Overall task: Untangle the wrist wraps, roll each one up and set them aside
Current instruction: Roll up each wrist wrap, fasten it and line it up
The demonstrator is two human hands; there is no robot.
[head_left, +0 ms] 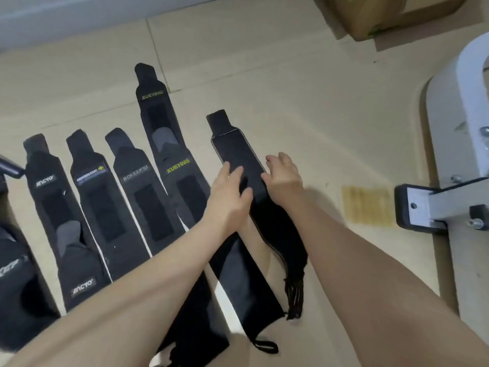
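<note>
Several black wrist wraps lie flat side by side on the beige floor (291, 88). From the left there are a wrap with white lettering (50, 197), a wrap with a yellow mark (95, 197), a BOKEERS wrap (143, 197) and a long XUEYING wrap (164, 128). The rightmost plain black wrap (234, 152) lies stretched out. My left hand (227, 192) presses flat on its left side with straight fingers. My right hand (283, 173) touches its right edge with the fingers bent down. A twisted part of the wrap (280, 242) runs between my forearms.
A white metal frame with a black foot (418, 207) stands at the right. A cardboard box (391, 14) sits at the top right. A patch of yellowish tape (366, 205) marks the floor. Part of another wrap (16, 274) lies at the far left.
</note>
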